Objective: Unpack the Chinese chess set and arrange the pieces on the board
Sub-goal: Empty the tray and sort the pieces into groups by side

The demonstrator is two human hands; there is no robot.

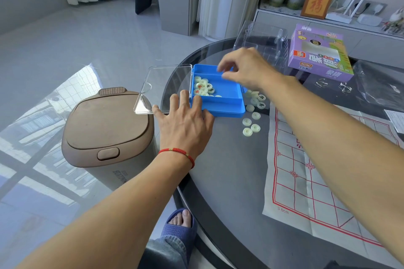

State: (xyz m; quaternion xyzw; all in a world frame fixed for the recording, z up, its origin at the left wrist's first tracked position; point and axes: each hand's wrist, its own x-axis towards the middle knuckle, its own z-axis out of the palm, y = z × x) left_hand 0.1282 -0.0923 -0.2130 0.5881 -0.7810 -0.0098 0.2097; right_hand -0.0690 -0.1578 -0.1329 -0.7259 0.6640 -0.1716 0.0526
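Item: blue case (220,96), open, on the round dark worktop (229,159) near its far left edge. Its clear lid (166,87) lay folded out to the left, overhanging the worktop edge.

Contents: a cluster of pale round chess pieces (204,88) sat in the case's left corner; some showed red or dark characters.

My left grip (185,122): flat, fingers straight and spread, resting across the near left corner of the case and the lid hinge. It held nothing. A red cord bracelet (178,152) circled that wrist.

My right grip (242,69): hovered over the far right part of the case, fingers curled downward with thumb and forefinger close together. I could not tell whether a piece was pinched between them.

Loose pieces (253,113): scattered on the worktop just right of the case, between it and the paper board (306,181), mostly blank side up.

Paper board: white sheet, red grid, creased, spread to the right under my right forearm.

Other: purple game box (320,54) and clear plastic tray (262,39) at the far side; brown lidded bin (105,129) on the floor to the left.
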